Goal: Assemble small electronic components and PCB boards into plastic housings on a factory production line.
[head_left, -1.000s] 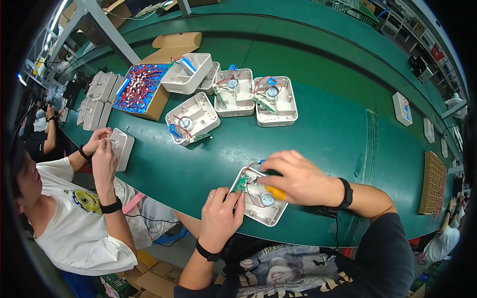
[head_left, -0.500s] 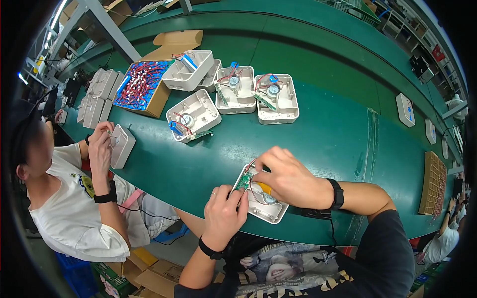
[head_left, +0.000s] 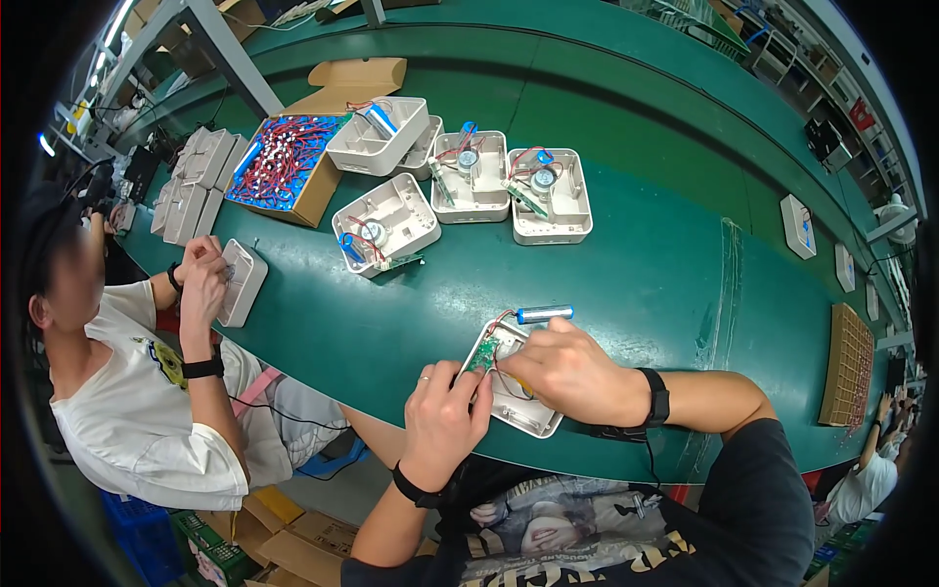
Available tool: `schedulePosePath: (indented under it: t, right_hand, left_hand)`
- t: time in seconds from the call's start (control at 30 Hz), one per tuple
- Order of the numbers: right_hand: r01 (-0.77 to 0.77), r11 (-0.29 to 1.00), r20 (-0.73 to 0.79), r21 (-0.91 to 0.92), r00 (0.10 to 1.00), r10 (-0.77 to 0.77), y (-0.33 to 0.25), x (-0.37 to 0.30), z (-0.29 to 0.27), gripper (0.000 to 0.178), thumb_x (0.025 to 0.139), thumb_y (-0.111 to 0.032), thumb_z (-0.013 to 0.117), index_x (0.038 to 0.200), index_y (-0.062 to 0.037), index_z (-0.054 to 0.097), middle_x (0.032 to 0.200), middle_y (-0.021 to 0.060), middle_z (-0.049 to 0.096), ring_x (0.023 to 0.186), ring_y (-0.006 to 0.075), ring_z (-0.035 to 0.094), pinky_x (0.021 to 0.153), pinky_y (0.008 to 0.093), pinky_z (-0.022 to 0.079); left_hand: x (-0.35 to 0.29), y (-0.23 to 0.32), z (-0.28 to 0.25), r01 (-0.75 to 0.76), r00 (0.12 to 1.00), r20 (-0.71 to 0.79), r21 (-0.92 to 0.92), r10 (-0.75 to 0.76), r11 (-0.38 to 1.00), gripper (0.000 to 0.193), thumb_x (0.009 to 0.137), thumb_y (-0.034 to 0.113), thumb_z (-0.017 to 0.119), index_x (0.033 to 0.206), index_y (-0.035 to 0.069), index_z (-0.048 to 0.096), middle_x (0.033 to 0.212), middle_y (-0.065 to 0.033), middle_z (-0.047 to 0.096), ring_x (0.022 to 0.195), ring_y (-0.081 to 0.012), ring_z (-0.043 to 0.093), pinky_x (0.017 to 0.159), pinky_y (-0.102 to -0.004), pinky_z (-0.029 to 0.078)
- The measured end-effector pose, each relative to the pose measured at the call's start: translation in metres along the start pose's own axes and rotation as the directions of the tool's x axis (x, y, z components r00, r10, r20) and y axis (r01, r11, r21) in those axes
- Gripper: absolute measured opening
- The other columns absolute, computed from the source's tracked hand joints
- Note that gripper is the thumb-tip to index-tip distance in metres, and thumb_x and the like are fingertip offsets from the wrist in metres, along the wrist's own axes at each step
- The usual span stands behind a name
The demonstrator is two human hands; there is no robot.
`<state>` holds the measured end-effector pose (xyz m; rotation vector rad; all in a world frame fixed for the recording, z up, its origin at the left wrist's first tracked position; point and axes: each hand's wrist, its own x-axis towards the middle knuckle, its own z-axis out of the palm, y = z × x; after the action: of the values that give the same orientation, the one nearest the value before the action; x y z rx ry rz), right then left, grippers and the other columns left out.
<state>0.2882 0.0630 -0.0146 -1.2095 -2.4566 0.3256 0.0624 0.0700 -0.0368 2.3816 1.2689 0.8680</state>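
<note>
A white plastic housing (head_left: pixel 536 423) lies tilted on the bench in front of me, with a green circuit board (head_left: pixel 485 353) in its far left part. My left hand (head_left: pixel 445 416) grips the housing's left side, fingertips at the board's lower end. Over the housing, my right hand (head_left: pixel 577 370) is closed, thumb and fingers together beside the board. What they pinch is hidden; a bit of something yellow shows beneath them. Thin wires run from the board to a blue cylindrical battery (head_left: pixel 545 314) lying just beyond the housing.
Several open white housings (head_left: pixel 469 196) with speakers, boards and batteries stand farther back. Beside them is a cardboard box (head_left: pixel 315 201) full of blue batteries with red wires. At left a co-worker (head_left: pixel 147 391) handles another housing (head_left: pixel 243 284). A brown divided tray (head_left: pixel 843 367) lies far right.
My right hand has moved slightly down and opened a view of the blue battery beyond it. Its fingers have drawn closer to the board. My left hand stays at the housing's side.
</note>
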Motion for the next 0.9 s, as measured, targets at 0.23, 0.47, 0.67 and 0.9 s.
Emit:
schedulePosePath:
  t: [0.23, 0.47, 0.67, 0.9]
  right_hand:
    - [0.035, 0.999, 0.012, 0.005, 0.999, -0.035, 0.014, 0.013, -0.01, 0.021, 0.083, -0.012, 0.076, 0.103, -0.0117, 0.081, 0.102, -0.0007, 0.072, 0.101, 0.0205, 0.062, 0.088, 0.037, 0.049]
    - [0.042, 0.999, 0.055, 0.025, 0.998, -0.043, 0.03, 0.014, -0.024, 0.022, 0.086, -0.012, 0.077, 0.108, -0.0131, 0.081, 0.111, 0.0012, 0.072, 0.104, 0.0231, 0.064, 0.088, 0.0363, 0.05]
    - [-0.065, 0.99, -0.106, 0.126, 0.991, 0.079, 0.065, 0.016, -0.028, 0.029, 0.087, -0.011, 0.08, 0.116, -0.0091, 0.08, 0.109, 0.0056, 0.072, 0.106, 0.0286, 0.067, 0.093, 0.0404, 0.055]
    - [-0.101, 0.994, 0.148, 0.052, 0.985, 0.092, 0.066, 0.018, -0.028, 0.029, 0.088, -0.009, 0.078, 0.117, -0.0033, 0.078, 0.103, 0.0126, 0.073, 0.1, 0.0338, 0.07, 0.094, 0.0455, 0.057]
  left_hand:
    - [0.0, 0.0, 0.0, -0.015, 1.0, 0.002, 0.007, 0.015, 1.0, 0.007, 0.088, 0.005, 0.081, 0.091, 0.003, 0.076, 0.094, -0.0109, 0.067, 0.082, -0.031, 0.067, 0.071, -0.0424, 0.055]
    - [-0.003, -0.002, 0.001, 0.005, 1.0, -0.007, -0.005, -0.005, 1.0, 0.007, 0.088, 0.006, 0.082, 0.092, 0.003, 0.077, 0.092, -0.0102, 0.065, 0.082, -0.0307, 0.067, 0.071, -0.0424, 0.055]
    - [-0.003, -0.002, 0.001, 0.005, 1.0, -0.013, -0.018, -0.005, 1.0, 0.007, 0.088, 0.006, 0.082, 0.093, 0.003, 0.077, 0.092, -0.0101, 0.065, 0.082, -0.0305, 0.066, 0.07, -0.0422, 0.055]
    - [-0.004, -0.004, 0.003, -0.041, 0.999, -0.024, 0.011, 0.042, 0.999, 0.01, 0.089, 0.01, 0.082, 0.094, 0.003, 0.078, 0.094, -0.0108, 0.066, 0.081, -0.0302, 0.067, 0.066, -0.0407, 0.056]
